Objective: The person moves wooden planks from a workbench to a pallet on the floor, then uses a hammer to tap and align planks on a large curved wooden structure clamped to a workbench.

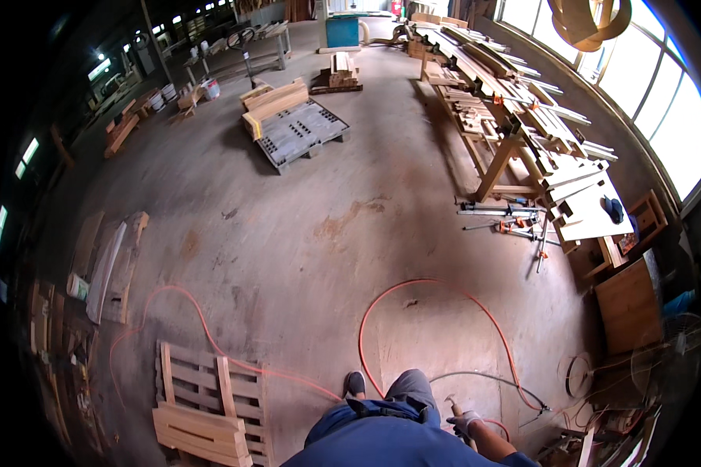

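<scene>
My right hand [466,422], in a light glove, is low in the view, just right of my body. Its fingers are closed around what looks like a hammer [456,407], with a tan wooden handle and a thin curved metal end pointing forward. My left hand does not show; my blue-clad body covers the lower middle. Left of me, a chair-like wooden frame [199,430] with slatted boards lies on a grey pallet [245,387].
An orange-red hose [364,335] loops over the floor around my feet. Bar clamps [514,226] lie beside a long workbench [479,167] loaded with timber. Ahead is a grey pallet [304,132] bearing boards. A fan [670,350] stands at right; planks [117,265] lie at left.
</scene>
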The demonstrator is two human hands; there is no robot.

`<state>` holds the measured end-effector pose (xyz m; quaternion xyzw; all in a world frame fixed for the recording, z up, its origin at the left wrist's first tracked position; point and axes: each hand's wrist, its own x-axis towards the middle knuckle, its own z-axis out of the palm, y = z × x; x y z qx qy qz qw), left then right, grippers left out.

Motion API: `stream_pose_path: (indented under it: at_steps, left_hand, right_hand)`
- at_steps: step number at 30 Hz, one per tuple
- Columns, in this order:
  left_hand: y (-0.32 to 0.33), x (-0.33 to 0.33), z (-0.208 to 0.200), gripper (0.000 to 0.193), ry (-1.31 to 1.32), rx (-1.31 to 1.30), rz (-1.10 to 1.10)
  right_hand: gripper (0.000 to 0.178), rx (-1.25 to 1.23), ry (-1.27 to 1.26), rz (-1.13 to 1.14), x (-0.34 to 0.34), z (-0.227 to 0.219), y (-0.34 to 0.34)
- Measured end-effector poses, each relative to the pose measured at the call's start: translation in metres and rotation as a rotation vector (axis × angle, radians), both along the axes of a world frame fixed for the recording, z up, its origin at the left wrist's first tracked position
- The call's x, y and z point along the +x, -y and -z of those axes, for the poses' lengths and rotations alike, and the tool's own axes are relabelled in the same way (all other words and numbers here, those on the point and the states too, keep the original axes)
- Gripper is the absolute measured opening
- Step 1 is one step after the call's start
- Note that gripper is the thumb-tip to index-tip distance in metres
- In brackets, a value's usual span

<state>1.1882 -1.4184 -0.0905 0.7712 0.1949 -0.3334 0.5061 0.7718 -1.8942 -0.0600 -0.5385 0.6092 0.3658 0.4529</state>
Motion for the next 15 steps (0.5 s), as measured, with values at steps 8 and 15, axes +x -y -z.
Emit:
stream_pose_path:
  at_steps: [8,15]
  left_hand:
    - [0.204,0.122,0.016,0.021,-0.057,-0.111,0.236]
    - [0.320,0.184,0.026,0.022,-0.180,0.236,0.454]
  right_hand:
    - [0.036,0.058,0.083,0.091,0.134,0.055,0.101]
    - [0.039,0.021,0.139,-0.006,0.297,0.047,0.296]
